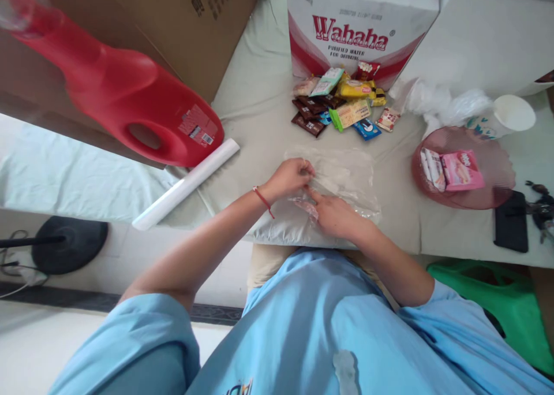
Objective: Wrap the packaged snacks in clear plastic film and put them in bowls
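Note:
A clear plastic bag [341, 175] lies flat on the cloth-covered table [255, 106] in front of me. My left hand [289, 177], with a red string at the wrist, is closed and pinches the bag's near-left edge. Just to its right, my right hand [335, 215] presses down on the bag with the index finger stretched toward the left hand and the other fingers curled. A small pinkish wrapped thing [305, 205] sits under the plastic between the two hands.
A pile of snack packets [341, 103] lies before a Wahaha carton [355, 28]. At right, a pink bowl [493, 181] holding packets, a paper cup [513, 115], a black phone [511, 222]. At left, a red jug [130, 100], a white roll [186, 184], a cardboard box [194, 19].

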Available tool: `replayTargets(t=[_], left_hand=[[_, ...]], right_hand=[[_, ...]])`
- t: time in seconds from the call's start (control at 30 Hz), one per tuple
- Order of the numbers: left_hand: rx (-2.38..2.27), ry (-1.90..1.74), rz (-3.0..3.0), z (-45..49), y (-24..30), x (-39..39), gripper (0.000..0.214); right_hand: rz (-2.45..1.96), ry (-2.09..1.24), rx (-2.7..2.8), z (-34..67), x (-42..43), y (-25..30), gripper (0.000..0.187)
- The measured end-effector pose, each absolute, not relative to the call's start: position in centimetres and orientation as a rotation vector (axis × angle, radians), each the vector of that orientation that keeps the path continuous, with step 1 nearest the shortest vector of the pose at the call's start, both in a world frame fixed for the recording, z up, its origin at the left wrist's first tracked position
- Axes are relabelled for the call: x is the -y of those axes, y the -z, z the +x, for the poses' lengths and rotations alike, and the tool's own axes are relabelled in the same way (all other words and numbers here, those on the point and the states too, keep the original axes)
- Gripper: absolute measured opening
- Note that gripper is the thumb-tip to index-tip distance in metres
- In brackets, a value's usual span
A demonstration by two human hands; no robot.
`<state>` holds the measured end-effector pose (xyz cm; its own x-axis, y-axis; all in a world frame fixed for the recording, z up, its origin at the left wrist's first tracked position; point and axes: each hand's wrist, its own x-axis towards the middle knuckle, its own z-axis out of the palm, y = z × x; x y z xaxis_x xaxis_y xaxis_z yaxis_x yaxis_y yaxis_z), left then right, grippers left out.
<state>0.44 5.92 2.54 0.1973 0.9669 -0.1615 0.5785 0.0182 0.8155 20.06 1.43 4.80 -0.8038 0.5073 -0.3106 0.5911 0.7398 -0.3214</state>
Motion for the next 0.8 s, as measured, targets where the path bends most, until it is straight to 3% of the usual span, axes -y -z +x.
replayTargets(t=[0.2,0.53,0.67,0.8], left_hand=[[-1.221,-0.501,1.988,-2.2,-1.4,-3.5,0.018],[-1.061,-0.246,2.081,-4.3,-0.9,-4.1,0.059],[-1.071,-0.205,2.091,-4.0,-1.0,-4.2,0.072],[-1.115,-0.291,2.055,-3.8,-1.3,-4.3,0.073]], right_hand=[[0.821,0.605,-2.726,20.5,-0.9,-4.6,0.051],[0.646,0.387,-2.822,21.5,2.3,-5.9,0.062],[0.541,0.416,-2.831,20.7,4.1,-5.4,0.056],[0.455,0.47,-2.83,19.8,5.3,-4.1,0.054]])
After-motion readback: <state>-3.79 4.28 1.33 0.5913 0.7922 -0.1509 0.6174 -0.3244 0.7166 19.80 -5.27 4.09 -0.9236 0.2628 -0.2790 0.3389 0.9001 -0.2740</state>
